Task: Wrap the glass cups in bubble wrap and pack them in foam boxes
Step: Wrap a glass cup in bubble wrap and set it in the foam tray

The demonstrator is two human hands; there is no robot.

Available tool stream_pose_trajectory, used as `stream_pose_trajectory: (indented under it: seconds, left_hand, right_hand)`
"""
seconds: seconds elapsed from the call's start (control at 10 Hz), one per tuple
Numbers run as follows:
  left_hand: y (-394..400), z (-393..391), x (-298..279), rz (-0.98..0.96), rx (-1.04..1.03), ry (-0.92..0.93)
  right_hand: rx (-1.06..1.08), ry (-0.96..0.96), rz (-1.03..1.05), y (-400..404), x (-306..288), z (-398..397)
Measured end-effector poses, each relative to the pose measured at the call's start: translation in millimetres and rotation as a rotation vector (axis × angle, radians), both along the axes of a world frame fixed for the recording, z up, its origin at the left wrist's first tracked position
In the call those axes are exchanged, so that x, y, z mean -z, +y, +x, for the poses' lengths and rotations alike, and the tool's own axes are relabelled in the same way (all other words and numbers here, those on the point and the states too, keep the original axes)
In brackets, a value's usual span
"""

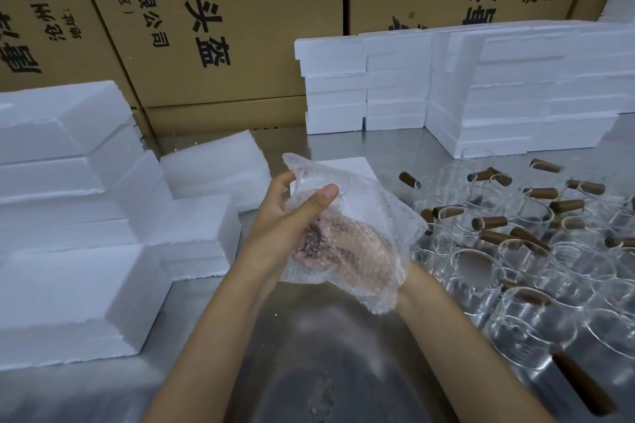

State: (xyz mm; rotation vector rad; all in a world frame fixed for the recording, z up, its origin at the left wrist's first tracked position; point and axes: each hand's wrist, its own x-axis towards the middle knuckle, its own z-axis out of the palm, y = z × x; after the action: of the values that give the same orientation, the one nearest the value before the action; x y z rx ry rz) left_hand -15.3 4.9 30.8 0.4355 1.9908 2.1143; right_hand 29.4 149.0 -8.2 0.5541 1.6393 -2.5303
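Landmark: the bubble wrap [347, 233], a crumpled sheet held above the steel table [309, 371], over its middle.
Left hand [292, 216]: at the wrap's left side, thumb curled over the top of the bundle and fingers behind it, gripping the sheet.
Right hand [357, 251]: under the wrap and seen only through it (a pinkish blur), so whether its fingers are spread or curled I cannot tell.
Glass cup [326, 196]: inside the wrap, its clear rim showing near the left thumb.
Loose glass cups [515, 251]: crowded right of the wrap on the table, brown handles pointing every way; the nearest lie just beside the sheet's right edge.
Foam boxes, left [86, 216]: stacked in steps well left of the wrap.
Foam boxes, back [481, 89]: stacked behind the wrap, against printed cardboard cartons [223, 10].
Foam piece [343, 168]: flat, directly behind the wrap's upper edge.
Open room: bare steel below the wrap, around both forearms.
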Motion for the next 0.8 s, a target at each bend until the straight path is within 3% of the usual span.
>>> stream_pose_trajectory:
  seconds: [0.1,0.2,0.3,0.4,0.5,0.6,0.7,0.8]
  left_hand:
    - [-3,-3,-1,0.075,-0.053,-0.038]
    - [-9,-9,1,0.231,-0.154,-0.105]
    - [-17,-16,1,0.322,-0.232,-0.175]
    - [-21,-21,4,0.409,-0.162,-0.219]
    - [-24,-23,5,0.459,-0.142,-0.244]
    - [-28,-25,4,0.508,-0.103,-0.213]
    - [-29,-28,6,0.617,-0.017,-0.217]
    - [-28,-29,5,0.689,0.015,-0.208]
  right_hand:
    - [0.036,-0.056,0.027,-7,-8,6]
    - [-0.014,0.133,0.022,-5,-21,2]
    - [0.072,0.413,-0.147,3,-28,-7]
    - [0.312,0.538,-0.208,13,-21,-15]
    - [0.472,0.497,-0.047,9,-15,-18]
    - [0.493,0.397,0.121,2,-11,-19]
    - [0.427,0.311,-0.093,-9,-15,-18]
    - [0.127,0.268,-0.134,-21,-15,-10]
